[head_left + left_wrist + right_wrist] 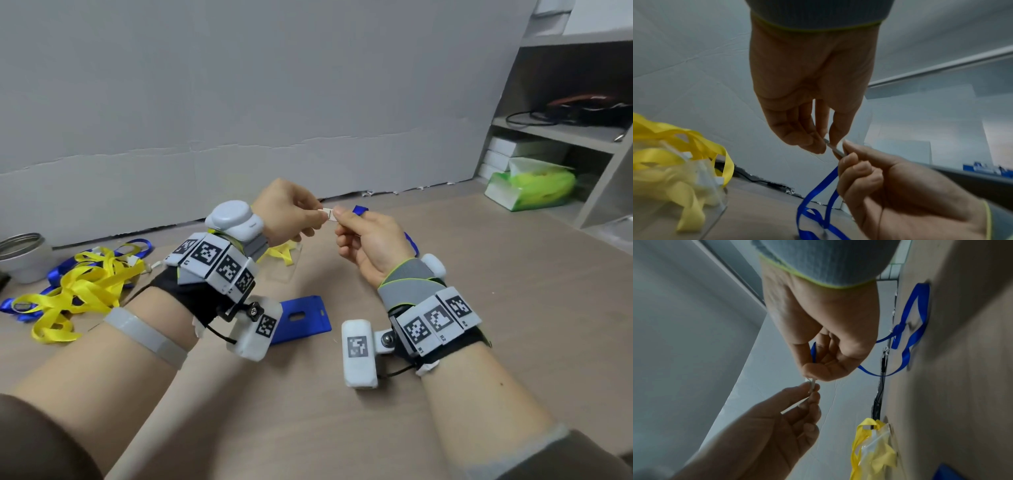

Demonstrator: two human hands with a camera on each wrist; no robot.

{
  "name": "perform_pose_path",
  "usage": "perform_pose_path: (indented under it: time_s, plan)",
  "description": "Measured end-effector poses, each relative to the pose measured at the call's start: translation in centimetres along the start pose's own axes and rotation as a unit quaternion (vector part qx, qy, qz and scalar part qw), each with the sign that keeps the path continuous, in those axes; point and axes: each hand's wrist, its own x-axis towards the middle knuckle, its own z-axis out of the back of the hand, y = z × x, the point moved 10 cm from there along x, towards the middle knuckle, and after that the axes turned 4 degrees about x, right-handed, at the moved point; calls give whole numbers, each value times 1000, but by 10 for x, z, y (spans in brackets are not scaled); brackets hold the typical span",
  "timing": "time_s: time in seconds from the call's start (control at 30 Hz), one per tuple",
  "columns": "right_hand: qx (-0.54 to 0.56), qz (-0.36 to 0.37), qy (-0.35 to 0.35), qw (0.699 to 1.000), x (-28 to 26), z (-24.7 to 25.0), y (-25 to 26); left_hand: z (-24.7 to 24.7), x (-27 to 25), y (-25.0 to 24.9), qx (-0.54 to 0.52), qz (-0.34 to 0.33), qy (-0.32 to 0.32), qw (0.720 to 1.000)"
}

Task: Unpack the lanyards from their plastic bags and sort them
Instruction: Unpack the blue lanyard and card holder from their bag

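Observation:
Both hands are raised above the table and meet at a small white clip (328, 214) on the end of a blue lanyard (359, 209). My left hand (317, 215) pinches the clip's left end between thumb and fingertips. My right hand (340, 216) pinches the other end, its remaining fingers curled round the blue strap. In the left wrist view the clip (833, 148) sits between the two hands and the blue lanyard (818, 186) trails down to the table. The right wrist view shows the blue lanyard (906, 331) lying looped on the tabletop.
A tangled pile of yellow and blue lanyards (78, 284) lies at the left beside a metal cup (24, 257). A yellow lanyard in a clear plastic bag (284, 255) sits behind my left wrist. A blue badge holder (301, 318) lies between my wrists. Shelves with a tissue pack (531, 186) stand at the right.

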Motion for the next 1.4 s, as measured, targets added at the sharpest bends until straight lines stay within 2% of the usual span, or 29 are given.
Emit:
perform_pose_path:
  time_s: [0.2,0.43,0.63,0.9,1.03,1.2,1.4]
  plan:
    - [-26,30,8,999,0,2,5,-3,0,-8,67,-10,0,998]
    - [-40,49,15,998,1,3,7,-1,-3,-29,166,-30,-34,985]
    - [-41,53,17,998,1,2,5,-2,-3,-30,171,-30,-23,984]
    - [-47,49,4,998,0,4,3,-7,0,-13,96,13,19,995]
    - [-54,47,-13,997,1,7,4,-9,1,-2,-6,49,41,998]
    - [-53,43,-25,997,0,9,4,-13,-2,5,-117,76,48,989]
    - [-34,38,-23,998,-2,9,5,-20,-1,11,-177,109,40,977]
